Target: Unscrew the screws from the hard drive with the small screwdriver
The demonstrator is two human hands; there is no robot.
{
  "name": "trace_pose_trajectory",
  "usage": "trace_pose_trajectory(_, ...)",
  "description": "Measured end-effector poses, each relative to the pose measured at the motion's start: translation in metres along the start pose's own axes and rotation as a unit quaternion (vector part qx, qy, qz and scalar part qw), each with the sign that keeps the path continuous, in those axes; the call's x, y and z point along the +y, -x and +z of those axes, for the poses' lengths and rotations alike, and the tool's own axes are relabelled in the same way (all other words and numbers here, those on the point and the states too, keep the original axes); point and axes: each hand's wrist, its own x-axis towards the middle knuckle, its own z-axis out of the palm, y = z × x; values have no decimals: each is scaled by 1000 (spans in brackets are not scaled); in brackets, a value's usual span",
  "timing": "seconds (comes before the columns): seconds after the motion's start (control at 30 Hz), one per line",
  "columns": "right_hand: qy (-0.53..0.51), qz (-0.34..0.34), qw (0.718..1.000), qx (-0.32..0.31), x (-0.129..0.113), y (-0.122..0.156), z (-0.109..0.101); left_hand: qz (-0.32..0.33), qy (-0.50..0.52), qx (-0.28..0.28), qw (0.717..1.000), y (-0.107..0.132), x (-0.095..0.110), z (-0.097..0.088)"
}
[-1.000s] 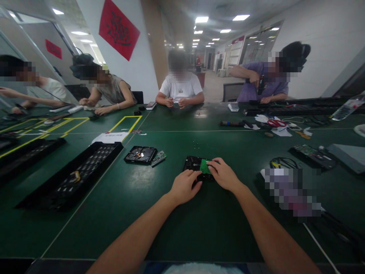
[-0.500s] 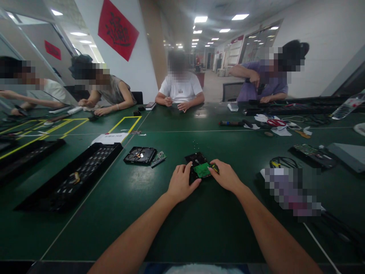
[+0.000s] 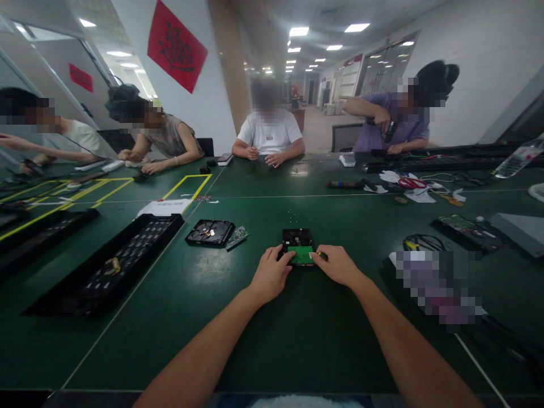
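A black hard drive (image 3: 297,238) with a green circuit board (image 3: 300,254) on its near end lies on the green table (image 3: 263,340) in front of me. My left hand (image 3: 271,275) grips the drive's near left corner, fingers curled round it. My right hand (image 3: 338,265) holds the near right corner, thumb and fingers pinched at the board's edge. A second opened hard drive (image 3: 209,232) and a loose small circuit board (image 3: 237,234) lie to the left, apart from my hands.
Long black trays (image 3: 106,266) lie at the left. Several tiny screws (image 3: 291,215) sit beyond the drive. Cables and boards (image 3: 461,229) lie at the right, a screwdriver (image 3: 346,184) farther back. Several people sit round the table's far side.
The drive has been turned from lying crosswise to pointing away from me, with the green board now at the near end. Both hands stayed on it.
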Motion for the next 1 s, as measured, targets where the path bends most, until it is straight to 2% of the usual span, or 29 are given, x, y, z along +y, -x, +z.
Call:
trace_pose_trajectory(0.63, -29, 20, 999, 10, 4, -3, 5, -21, 39, 35, 998, -3, 3, -1)
trace_pose_trajectory(0.8, -32, 35, 999, 9, 4, -3, 5, -12, 28, 21, 999, -2, 3, -1)
trace_pose_trajectory(1.0, -24, 9, 1000, 15, 7, -3, 8, -6, 11, 8, 1000, 0, 5, -2)
